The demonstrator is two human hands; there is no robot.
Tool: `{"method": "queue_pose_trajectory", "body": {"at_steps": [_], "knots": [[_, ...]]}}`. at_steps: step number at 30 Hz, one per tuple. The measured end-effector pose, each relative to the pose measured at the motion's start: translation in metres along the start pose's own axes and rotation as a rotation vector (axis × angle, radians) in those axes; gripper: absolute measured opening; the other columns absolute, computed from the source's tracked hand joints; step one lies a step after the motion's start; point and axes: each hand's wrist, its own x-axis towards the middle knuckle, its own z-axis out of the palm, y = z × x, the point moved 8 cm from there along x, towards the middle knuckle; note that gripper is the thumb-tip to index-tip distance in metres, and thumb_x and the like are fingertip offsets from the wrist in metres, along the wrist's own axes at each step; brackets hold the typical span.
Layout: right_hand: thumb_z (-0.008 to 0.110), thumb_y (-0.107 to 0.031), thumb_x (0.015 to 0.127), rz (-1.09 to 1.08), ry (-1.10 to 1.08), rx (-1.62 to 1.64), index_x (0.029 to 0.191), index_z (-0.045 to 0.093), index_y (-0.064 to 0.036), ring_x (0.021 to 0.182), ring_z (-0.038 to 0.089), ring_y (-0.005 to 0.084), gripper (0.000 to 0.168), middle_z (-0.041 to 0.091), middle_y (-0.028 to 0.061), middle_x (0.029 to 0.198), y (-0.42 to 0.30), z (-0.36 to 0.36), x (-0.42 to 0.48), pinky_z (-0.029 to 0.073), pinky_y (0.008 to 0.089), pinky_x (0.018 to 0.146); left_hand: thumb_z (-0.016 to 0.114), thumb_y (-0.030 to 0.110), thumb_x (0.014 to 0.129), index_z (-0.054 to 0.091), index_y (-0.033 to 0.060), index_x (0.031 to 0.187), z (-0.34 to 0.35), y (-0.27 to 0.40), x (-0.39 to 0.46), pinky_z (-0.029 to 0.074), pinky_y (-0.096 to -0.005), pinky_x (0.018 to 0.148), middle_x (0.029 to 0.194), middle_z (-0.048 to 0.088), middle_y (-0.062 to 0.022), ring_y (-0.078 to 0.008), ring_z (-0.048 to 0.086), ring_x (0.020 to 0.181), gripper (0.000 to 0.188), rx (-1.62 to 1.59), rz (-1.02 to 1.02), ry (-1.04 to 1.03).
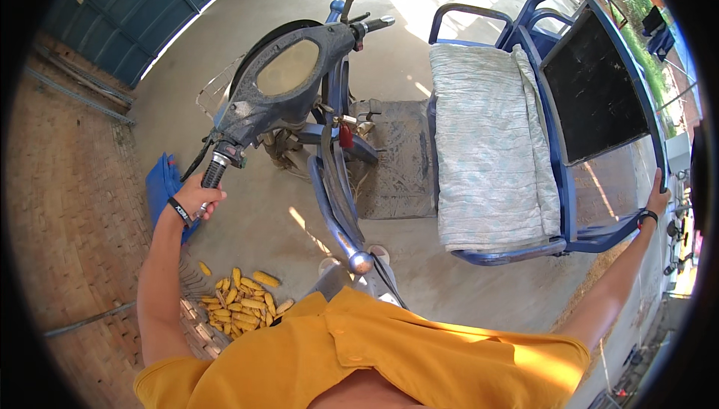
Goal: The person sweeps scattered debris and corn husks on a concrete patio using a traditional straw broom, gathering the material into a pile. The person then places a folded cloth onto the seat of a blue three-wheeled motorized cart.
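A blue cargo tricycle stands before me, its dusty handlebar console (289, 69) at the left and its seat at the right. My left hand (199, 198) is wrapped around the near handlebar grip (214, 170), just below a brake lever. Far to the right, my right hand (656, 198) grips the blue metal frame (658, 145) of the seat back. Between the hands lie the dirty footboard (396, 159) and the seat, covered by a pale quilted cloth (488, 145). Several keys or tags, one of them red (345, 135), hang near the steering column.
Yellow corn cobs (244, 302) lie heaped on the floor at lower left, by a wire rake (191, 280). Beside the brick wall (67, 184) sits a blue bag (163, 184). A blue metal door (129, 10) stands at upper left. Loose grain (587, 285) is spread at lower right.
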Motion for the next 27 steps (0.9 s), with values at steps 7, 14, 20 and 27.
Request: {"method": "queue_pose_trajectory", "body": {"at_steps": [7, 14, 20, 27], "knots": [[0.051, -0.074, 0.063, -0.025, 0.025, 0.012, 0.094, 0.055, 0.01, 0.083, 0.057, 0.034, 0.09, 0.059, 0.0218, 0.087, -0.005, -0.013, -0.013, 0.043, 0.0378, 0.074, 0.063, 0.017, 0.064, 0.049, 0.0028, 0.085, -0.022, 0.037, -0.008, 0.045, -0.0403, 0.049, 0.064, 0.057, -0.0164, -0.0326, 0.057, 0.056, 0.029, 0.84, 0.608, 0.68], [0.049, -0.073, 0.065, -0.014, 0.03, -0.025, 0.098, 0.052, 0.009, 0.089, 0.054, 0.0363, 0.088, 0.057, 0.0232, 0.095, -0.023, -0.018, -0.041, 0.041, 0.0388, 0.081, 0.062, 0.02, 0.067, 0.048, 0.0064, 0.085, -0.041, 0.037, 0.018, 0.046, -0.0434, 0.059, 0.076, 0.059, -0.0157, -0.0353, 0.058, 0.072, 0.026, 1.002, 0.489, 0.9], [0.049, -0.073, 0.066, -0.028, 0.066, -0.069, 0.102, 0.051, 0.01, 0.093, 0.054, 0.0365, 0.091, 0.055, 0.0249, 0.099, -0.033, -0.028, -0.057, 0.041, 0.0382, 0.082, 0.063, 0.02, 0.067, 0.05, 0.0081, 0.088, -0.065, 0.034, 0.045, 0.048, -0.042, 0.059, 0.083, 0.058, -0.0133, -0.0333, 0.059, 0.071, 0.027, 1.057, 0.537, 0.869], [0.051, -0.071, 0.066, -0.063, 0.049, -0.035, 0.103, 0.05, 0.013, 0.094, 0.053, 0.0395, 0.091, 0.055, 0.0292, 0.099, -0.081, -0.057, -0.077, 0.041, 0.0395, 0.082, 0.063, 0.018, 0.066, 0.05, 0.0078, 0.087, -0.1, 0.03, 0.073, 0.047, -0.0424, 0.059, 0.082, 0.059, -0.012, -0.0327, 0.058, 0.071, 0.026, 1.034, 0.634, 0.852]]}}
